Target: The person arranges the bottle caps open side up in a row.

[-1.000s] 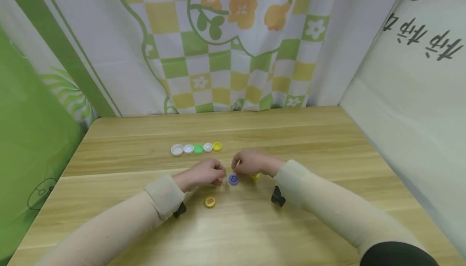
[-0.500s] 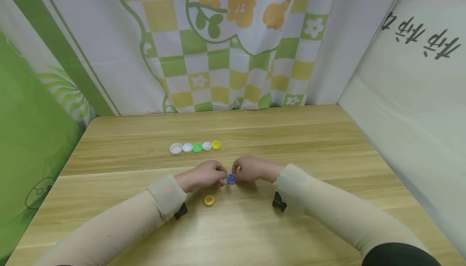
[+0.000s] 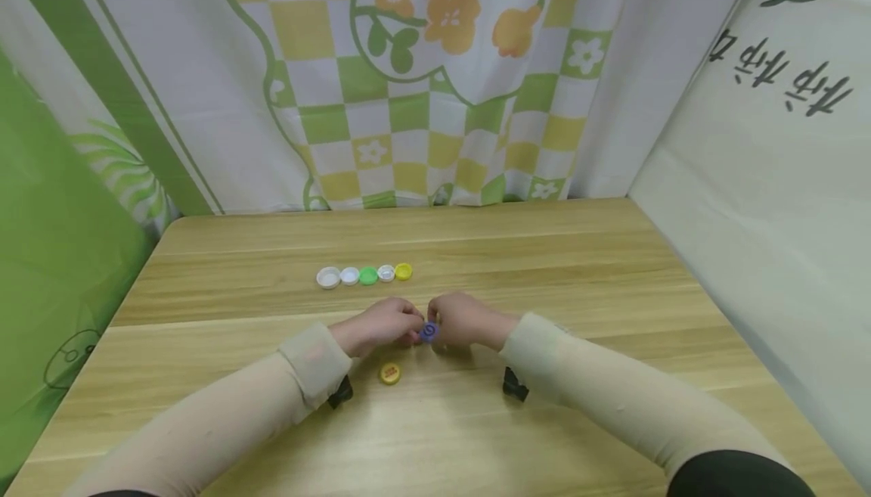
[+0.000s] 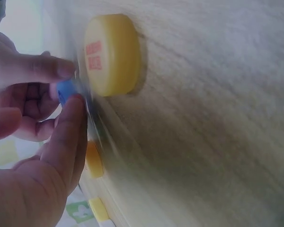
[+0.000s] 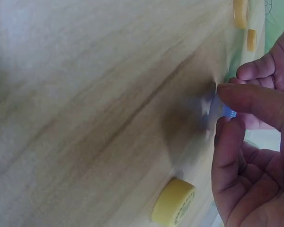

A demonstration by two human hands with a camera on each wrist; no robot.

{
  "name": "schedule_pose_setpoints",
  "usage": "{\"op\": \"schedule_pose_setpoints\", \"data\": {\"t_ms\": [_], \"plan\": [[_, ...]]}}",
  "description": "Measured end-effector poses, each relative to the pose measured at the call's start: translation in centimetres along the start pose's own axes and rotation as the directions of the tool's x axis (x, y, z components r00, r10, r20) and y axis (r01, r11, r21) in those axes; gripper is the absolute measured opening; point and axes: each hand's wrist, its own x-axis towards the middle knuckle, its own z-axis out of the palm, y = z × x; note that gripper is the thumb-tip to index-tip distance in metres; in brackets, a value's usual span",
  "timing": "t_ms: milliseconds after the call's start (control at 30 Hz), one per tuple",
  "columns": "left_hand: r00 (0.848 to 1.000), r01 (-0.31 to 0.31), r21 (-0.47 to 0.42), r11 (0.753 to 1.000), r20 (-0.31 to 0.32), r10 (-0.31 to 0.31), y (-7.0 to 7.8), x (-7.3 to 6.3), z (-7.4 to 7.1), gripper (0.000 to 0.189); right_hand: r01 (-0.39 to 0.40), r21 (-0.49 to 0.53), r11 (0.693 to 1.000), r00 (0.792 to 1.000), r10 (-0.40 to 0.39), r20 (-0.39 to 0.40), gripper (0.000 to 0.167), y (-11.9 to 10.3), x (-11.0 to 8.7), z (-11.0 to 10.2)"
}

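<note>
A blue-purple bottle cap (image 3: 429,331) with a dark mark on top sits between both hands at the table's middle. My right hand (image 3: 468,320) pinches it, thumb and finger either side in the right wrist view (image 5: 227,111). From the other side, my left hand (image 3: 382,324) holds it with its fingertips, one finger (image 4: 75,101) right against it. Nearer me lies a yellow cap with red print (image 3: 390,374). Another yellow cap (image 5: 174,202) stands by my right hand, hidden under it in the head view. An orange cap (image 4: 94,161) shows beyond my left fingers.
Farther back, a row of caps runs left to right: a larger white one (image 3: 329,278), a white one (image 3: 350,276), a green one (image 3: 368,276), a marked white one (image 3: 385,273) and a yellow one (image 3: 404,271). A patterned curtain (image 3: 422,126) hangs behind the wooden table (image 3: 578,255).
The right hand has moved from beside the blue-purple cap to grip it, and the cap has shifted slightly left to the left fingertips. The yellow cap under the right hand is now hidden.
</note>
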Motion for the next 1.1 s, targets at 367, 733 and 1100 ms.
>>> {"op": "schedule_pose_setpoints", "data": {"t_ms": [367,733,1100], "plan": [[0.988,-0.105,-0.005,0.994,-0.111,0.104,0.5,0.5,-1.5,0.023,0.002,0.065,0.998,1.0,-0.002,0.007,0.017,0.0,1.1,-2.2],[0.989,-0.098,-0.023,0.995,-0.115,0.095,-0.7,1.2,-1.9,0.023,0.012,0.055,0.998,1.0,-0.011,-0.012,0.019,0.3,2.0,-2.0],[0.962,-0.144,-0.118,0.982,-0.248,0.112,1.2,2.9,-2.2,0.025,-0.082,0.477,0.875,0.985,0.144,-0.095,0.013,1.2,3.3,-3.5]]}}
